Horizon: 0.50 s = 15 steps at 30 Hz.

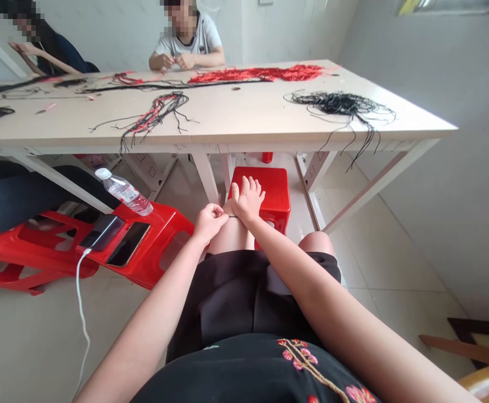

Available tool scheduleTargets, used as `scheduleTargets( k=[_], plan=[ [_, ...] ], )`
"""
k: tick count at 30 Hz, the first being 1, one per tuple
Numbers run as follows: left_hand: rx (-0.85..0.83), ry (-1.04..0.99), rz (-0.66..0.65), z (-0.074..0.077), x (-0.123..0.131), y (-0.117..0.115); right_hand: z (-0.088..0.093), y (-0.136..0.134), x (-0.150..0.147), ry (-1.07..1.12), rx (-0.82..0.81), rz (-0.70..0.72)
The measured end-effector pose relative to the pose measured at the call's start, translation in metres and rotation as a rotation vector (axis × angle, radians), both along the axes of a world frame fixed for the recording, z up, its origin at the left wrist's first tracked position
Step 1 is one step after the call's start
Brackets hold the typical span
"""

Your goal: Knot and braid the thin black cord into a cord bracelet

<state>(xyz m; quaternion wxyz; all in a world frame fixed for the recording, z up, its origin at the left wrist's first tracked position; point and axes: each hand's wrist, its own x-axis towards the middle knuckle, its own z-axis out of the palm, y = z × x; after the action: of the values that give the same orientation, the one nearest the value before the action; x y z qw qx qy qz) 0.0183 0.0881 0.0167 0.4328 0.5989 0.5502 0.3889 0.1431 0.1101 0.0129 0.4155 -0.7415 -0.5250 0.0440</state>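
Observation:
Over my bare knee, my left hand [210, 223] pinches one end of a thin black cord [233, 216] between thumb and fingertips. The short visible stretch of cord runs across my thigh toward my right hand [248, 198]. That hand lies palm down by the knee, its fingers spread, with the heel of the palm at the cord. Whatever lies under the palm is hidden. On the table [210, 120] ahead are a bundle of black and red cords [155, 115] and a loose tangle of black cord [340, 103].
A red stool [275, 184] stands beyond my right hand. To the left, another red stool [164, 218] holds a water bottle [129, 193], a phone [129, 244] and a dark device [102, 232] with a white cable [80, 302]. Two people sit across the table near red cords [261, 73].

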Motion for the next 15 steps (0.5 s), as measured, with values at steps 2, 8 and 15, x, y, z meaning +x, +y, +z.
scheduleTargets(
  k=[2, 8, 15],
  plan=[
    [-0.042, -0.022, -0.015, 0.0027, -0.0027, -0.0015, 0.0011, -0.0018, -0.0017, 0.0, -0.012, 0.009],
    [-0.054, -0.035, -0.039, 0.0042, -0.0055, -0.0038, 0.0012, -0.0035, -0.0035, -0.001, -0.037, 0.046],
    [0.026, 0.043, -0.005, -0.0042, -0.0092, -0.0017, 0.0018, -0.0036, -0.0085, -0.056, -0.027, 0.034]
  ],
)
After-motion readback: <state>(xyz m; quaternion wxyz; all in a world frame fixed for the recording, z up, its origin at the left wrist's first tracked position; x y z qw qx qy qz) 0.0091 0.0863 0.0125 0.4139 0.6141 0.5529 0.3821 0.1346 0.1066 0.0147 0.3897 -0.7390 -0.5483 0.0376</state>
